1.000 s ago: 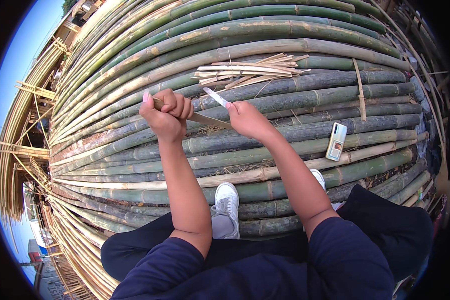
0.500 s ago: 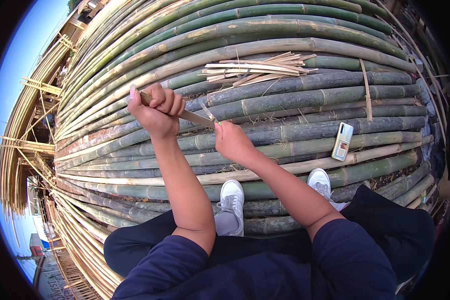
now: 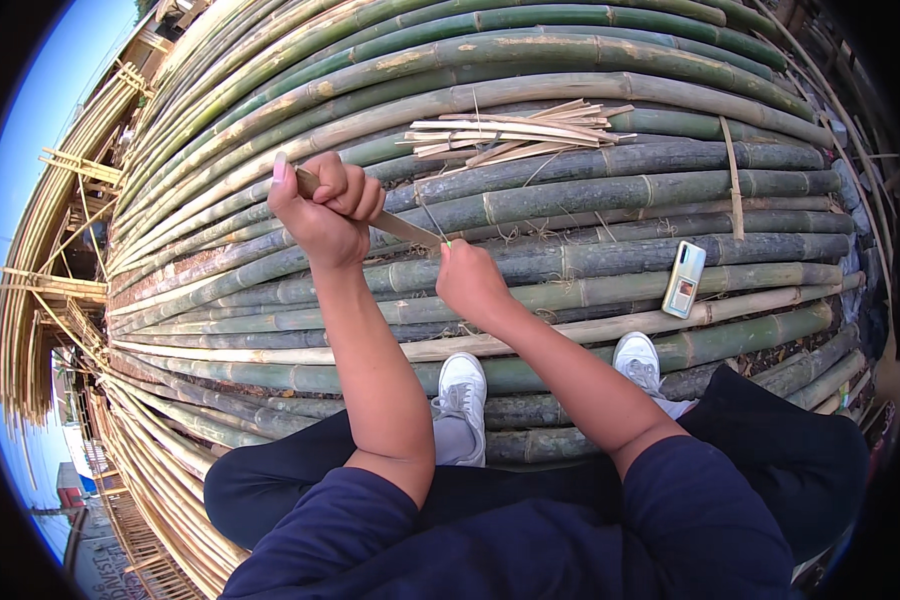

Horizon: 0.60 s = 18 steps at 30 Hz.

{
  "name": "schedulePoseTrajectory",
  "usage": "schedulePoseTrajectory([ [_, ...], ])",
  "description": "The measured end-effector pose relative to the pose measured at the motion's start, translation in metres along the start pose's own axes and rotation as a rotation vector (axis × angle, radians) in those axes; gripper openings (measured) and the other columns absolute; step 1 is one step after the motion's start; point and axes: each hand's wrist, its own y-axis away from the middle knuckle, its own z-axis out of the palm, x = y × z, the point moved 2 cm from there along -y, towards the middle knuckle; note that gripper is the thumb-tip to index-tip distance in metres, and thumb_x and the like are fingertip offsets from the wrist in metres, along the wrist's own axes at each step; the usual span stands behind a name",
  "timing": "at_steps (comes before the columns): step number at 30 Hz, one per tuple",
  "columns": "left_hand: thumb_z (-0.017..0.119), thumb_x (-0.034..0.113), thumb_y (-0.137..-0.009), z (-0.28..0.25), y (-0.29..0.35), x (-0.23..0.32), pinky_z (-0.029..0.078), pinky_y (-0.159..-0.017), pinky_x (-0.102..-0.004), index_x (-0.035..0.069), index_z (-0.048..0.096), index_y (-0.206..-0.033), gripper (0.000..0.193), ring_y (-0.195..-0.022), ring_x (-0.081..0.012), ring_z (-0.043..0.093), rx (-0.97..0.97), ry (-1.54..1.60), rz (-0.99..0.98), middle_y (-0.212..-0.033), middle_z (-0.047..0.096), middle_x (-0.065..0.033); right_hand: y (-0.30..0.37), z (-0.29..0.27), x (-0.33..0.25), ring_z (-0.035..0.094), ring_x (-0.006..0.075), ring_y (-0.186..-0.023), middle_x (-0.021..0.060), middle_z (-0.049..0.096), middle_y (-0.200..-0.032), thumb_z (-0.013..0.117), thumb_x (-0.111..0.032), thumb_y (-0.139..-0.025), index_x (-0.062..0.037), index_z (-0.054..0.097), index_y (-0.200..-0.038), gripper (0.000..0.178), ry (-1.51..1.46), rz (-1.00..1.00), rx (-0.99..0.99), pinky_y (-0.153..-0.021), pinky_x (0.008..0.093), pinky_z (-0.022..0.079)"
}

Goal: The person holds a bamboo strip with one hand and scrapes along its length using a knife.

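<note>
My left hand (image 3: 328, 212) is closed round the handle of a knife, its thumb raised. The knife's blade (image 3: 407, 230) slants down to the right, its far end close to the fingers of my right hand (image 3: 473, 282). In that hand's closed fingers is a thin bamboo strip (image 3: 429, 214), which sticks up and to the left past the blade. A bit of green shows at the fingertips. Strip and blade cross or lie very near each other; whether they touch I cannot tell. My right fingers largely hide the strip's lower end.
Long bamboo poles (image 3: 590, 190) lie side by side beneath me. A pile of split bamboo strips (image 3: 515, 132) rests beyond my hands, with a single strip (image 3: 733, 180) to its right. A phone (image 3: 684, 280) lies at the right. My white shoes (image 3: 461, 390) stand on the poles.
Both hands have shifted a little to the right, the knife with them. The bamboo strip has turned and now looks narrower, with its top leaning further left.
</note>
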Motion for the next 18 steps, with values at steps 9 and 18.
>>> schedulePoseTrajectory([
  [9,0.026,0.054,-0.089,0.003,0.002,-0.004,0.011,-0.037,-0.0259,0.017,0.023,-0.054,0.051,-0.037,-0.0088,0.01,-0.019,-0.032,-0.009,-0.041,0.017,0.0056,-0.009,0.036,0.053,0.061,0.0426,-0.08,0.0274,0.062,-0.081,0.039,-0.022,-0.093,0.0057,0.058,-0.088,0.034,0.085,0.184,-0.006,-0.073,0.0494,0.049],
  [18,0.028,0.053,-0.088,-0.009,-0.001,-0.01,0.011,-0.036,-0.0257,0.017,0.023,-0.053,0.05,-0.037,-0.0088,0.01,0.005,-0.022,-0.01,-0.042,0.016,0.0053,0.004,0.094,0.161,0.06,0.0405,-0.087,0.0254,0.063,-0.089,0.045,-0.02,-0.09,0.0053,0.06,-0.092,0.029,0.214,0.13,-0.264,-0.079,0.0468,0.048],
])
